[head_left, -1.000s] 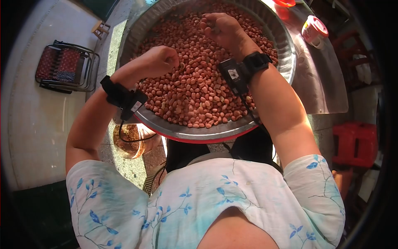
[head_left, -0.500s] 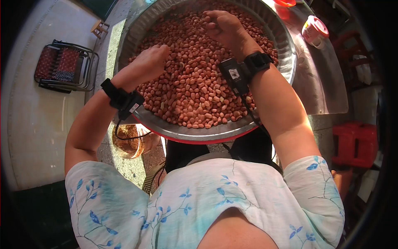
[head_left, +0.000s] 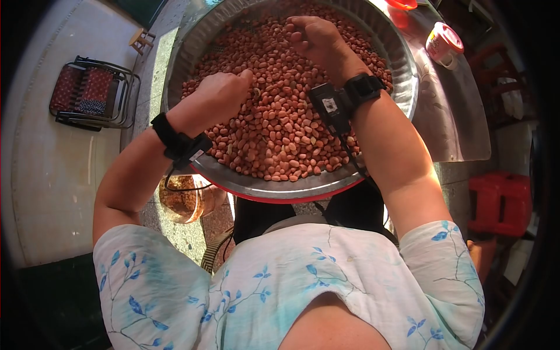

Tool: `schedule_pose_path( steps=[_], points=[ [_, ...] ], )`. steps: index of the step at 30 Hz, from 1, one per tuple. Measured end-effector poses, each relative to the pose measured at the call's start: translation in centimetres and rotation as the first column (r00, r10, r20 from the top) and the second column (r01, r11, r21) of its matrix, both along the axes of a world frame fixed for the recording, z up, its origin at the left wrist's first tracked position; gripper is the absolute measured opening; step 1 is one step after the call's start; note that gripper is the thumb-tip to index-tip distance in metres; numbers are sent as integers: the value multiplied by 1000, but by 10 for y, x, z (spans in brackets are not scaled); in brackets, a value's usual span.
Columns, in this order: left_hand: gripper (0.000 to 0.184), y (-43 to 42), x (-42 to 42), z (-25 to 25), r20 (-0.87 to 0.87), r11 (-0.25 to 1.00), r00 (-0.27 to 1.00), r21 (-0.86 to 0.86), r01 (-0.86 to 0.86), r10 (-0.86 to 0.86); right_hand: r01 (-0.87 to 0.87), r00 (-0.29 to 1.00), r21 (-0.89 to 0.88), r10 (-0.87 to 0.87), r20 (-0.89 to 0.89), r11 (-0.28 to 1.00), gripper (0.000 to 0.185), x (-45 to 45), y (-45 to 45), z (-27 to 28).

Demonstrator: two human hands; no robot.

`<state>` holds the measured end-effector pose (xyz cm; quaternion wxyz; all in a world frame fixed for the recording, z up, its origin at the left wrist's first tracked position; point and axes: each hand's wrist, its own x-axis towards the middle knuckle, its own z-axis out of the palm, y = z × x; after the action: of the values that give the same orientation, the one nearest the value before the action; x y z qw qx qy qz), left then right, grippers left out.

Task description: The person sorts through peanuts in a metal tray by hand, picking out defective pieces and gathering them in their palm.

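Peanuts (head_left: 280, 131), upper centre, are overlapped by the left hand (head_left: 224, 96), grip hidden, and the half-curled right hand (head_left: 318, 42), contents unclear.

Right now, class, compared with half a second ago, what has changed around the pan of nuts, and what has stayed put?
The left hand has moved to the right and slightly toward the body, over the nuts; whether it took or dropped anything is hidden. The right hand stayed almost in place, fingers curled. The pan and the cup look unmoved.
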<state>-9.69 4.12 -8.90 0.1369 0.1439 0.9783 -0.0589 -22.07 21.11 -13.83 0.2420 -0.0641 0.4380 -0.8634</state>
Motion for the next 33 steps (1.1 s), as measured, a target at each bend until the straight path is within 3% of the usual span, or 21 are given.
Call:
schedule_pose_path(
  steps=[2,4,5,7,8,10,11,13,14,16,17,19,21,23,25,26,28,30,32,33],
  points=[
    [16,-5,-6,-5,8,1000,1000,-27,-11,11,-52,999,-29,52,-14,998,11,-8,5,-6],
    [11,-18,-12,-9,-20,934,1000,355,22,-16,-103,994,-55,101,-33,993,11,-6,4,-4],
    [11,-24,-13,-11,-21,935,1000,353,22,-15,-98,995,-22,98,-1,995,13,-5,2,-3],
    [8,-12,-6,13,371,633,903,650,-420,218,-92,995,6,92,27,996,14,4,0,6],
    [8,-13,-7,15,365,637,905,649,-416,219,-132,990,97,136,-41,987,14,11,-1,12],
    [8,-18,-6,12,78,622,994,775,-111,80,-161,977,189,184,-112,969,15,26,-7,19],
    [8,-20,-7,8,71,624,994,774,-105,80,-232,948,254,277,-158,939,16,32,-10,22],
    [7,-18,-8,3,-215,624,967,777,85,136,-337,905,297,394,-160,893,20,40,-18,22],
    [7,-18,-8,2,-220,624,966,776,90,135,-334,905,299,393,-165,894,20,44,-21,22],
    [7,-12,-3,5,-58,635,966,763,-119,250,-331,884,364,421,-204,871,20,50,-25,24],
    [7,-11,-4,3,-59,634,966,764,-118,251,-305,877,408,421,-231,860,22,51,-27,23],
    [7,-10,-5,-4,-200,755,948,653,-58,246,-281,855,481,444,-268,830,23,53,-31,18],
    [7,-7,-2,-7,-231,765,941,643,-43,247,-253,834,565,474,-285,785,23,55,-32,19],
    [7,-2,3,-6,-264,776,933,630,-25,244,-306,814,527,505,-287,793,21,49,-31,15],
    [12,3,5,0,4,420,969,900,-112,249,-349,796,489,528,-295,800,19,44,-29,12],
    [12,2,4,1,-2,420,970,902,-104,243,-341,821,454,496,-282,823,18,43,-29,10],
    [13,1,-2,4,178,187,952,956,-227,248,-320,848,425,456,-271,847,16,41,-25,14],
    [14,0,-7,5,191,139,953,964,-228,234,-334,885,279,402,-235,900,14,41,-22,16],
    [16,-4,-14,3,205,94,953,969,-230,221,-287,899,292,362,-247,912,15,40,-21,16],
    [17,-8,-17,-1,268,-14,944,963,-270,190,-247,909,299,327,-258,922,15,40,-22,16]
  ],
)
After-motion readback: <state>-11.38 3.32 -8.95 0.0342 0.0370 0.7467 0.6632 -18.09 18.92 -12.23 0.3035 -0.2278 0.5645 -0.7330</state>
